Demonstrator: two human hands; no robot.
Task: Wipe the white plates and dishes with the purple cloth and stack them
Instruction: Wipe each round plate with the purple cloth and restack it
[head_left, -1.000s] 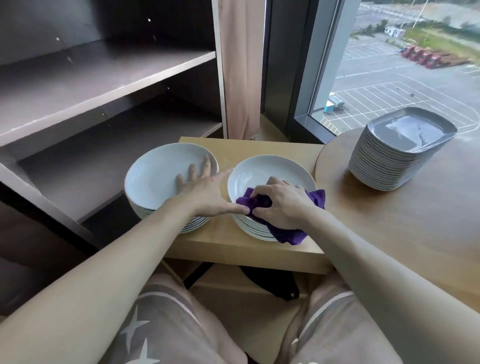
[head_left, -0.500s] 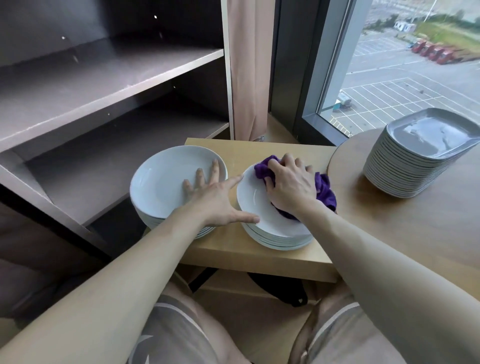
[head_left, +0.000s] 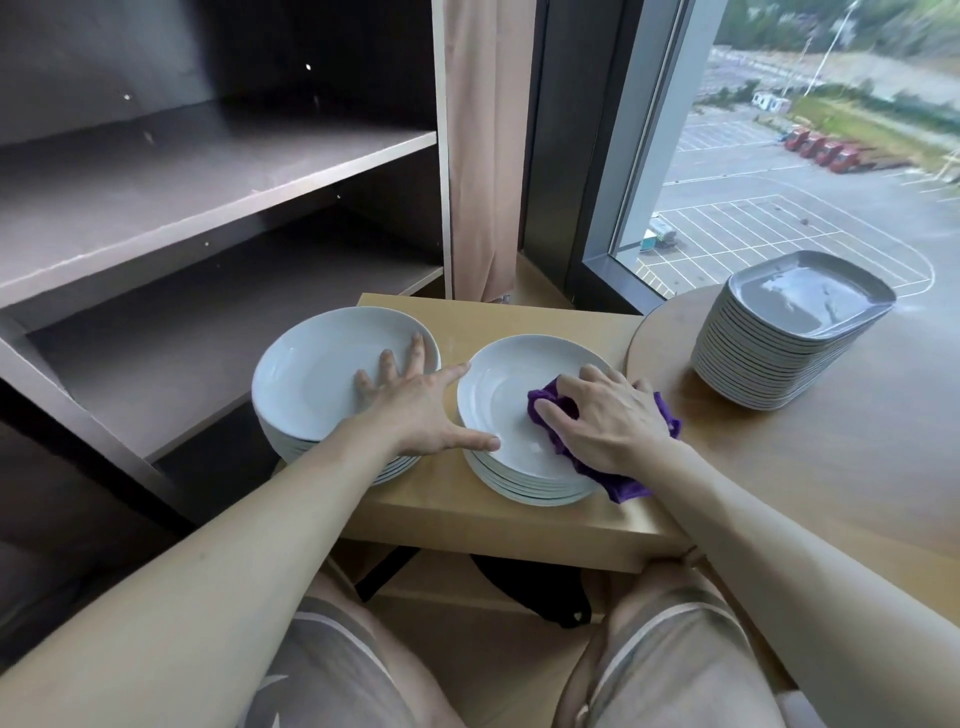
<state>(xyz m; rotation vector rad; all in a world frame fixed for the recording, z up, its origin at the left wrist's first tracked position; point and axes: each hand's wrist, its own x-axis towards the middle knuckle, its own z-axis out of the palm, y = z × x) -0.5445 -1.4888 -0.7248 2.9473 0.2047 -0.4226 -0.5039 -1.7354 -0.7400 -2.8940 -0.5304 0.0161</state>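
Nearest, at the bottom of the view, grey shorts (head_left: 332, 665) over both knees, bare forearms reaching forward above them. Under the near edge of the worktop (head_left: 519, 514), a black object (head_left: 535, 587), too dark to identify. On the worktop's near right part, a stack of white plates (head_left: 504, 415); on its top plate the purple cloth (head_left: 553, 408), bunched, one end trailing over the stack's near right rim. Over the cloth the right hand (head_left: 608, 421), fingers bent around the bunch and pressing it down, hiding most of it. Just left, the left hand (head_left: 415, 410), flat and spread wide, gripping nothing: thumb on the near left rim of that top plate, fingers on the top dish of a stack of white dishes (head_left: 317, 374) overhanging the worktop's left edge. Right against the worktop's right edge, a round worktop (head_left: 831, 467) with a tall stack of pale grey squarish plates (head_left: 789, 364). Farther back, a dark shelf unit (head_left: 208, 171) on the left, a beige curtain (head_left: 480, 156), then a window (head_left: 805, 156) onto a car park.
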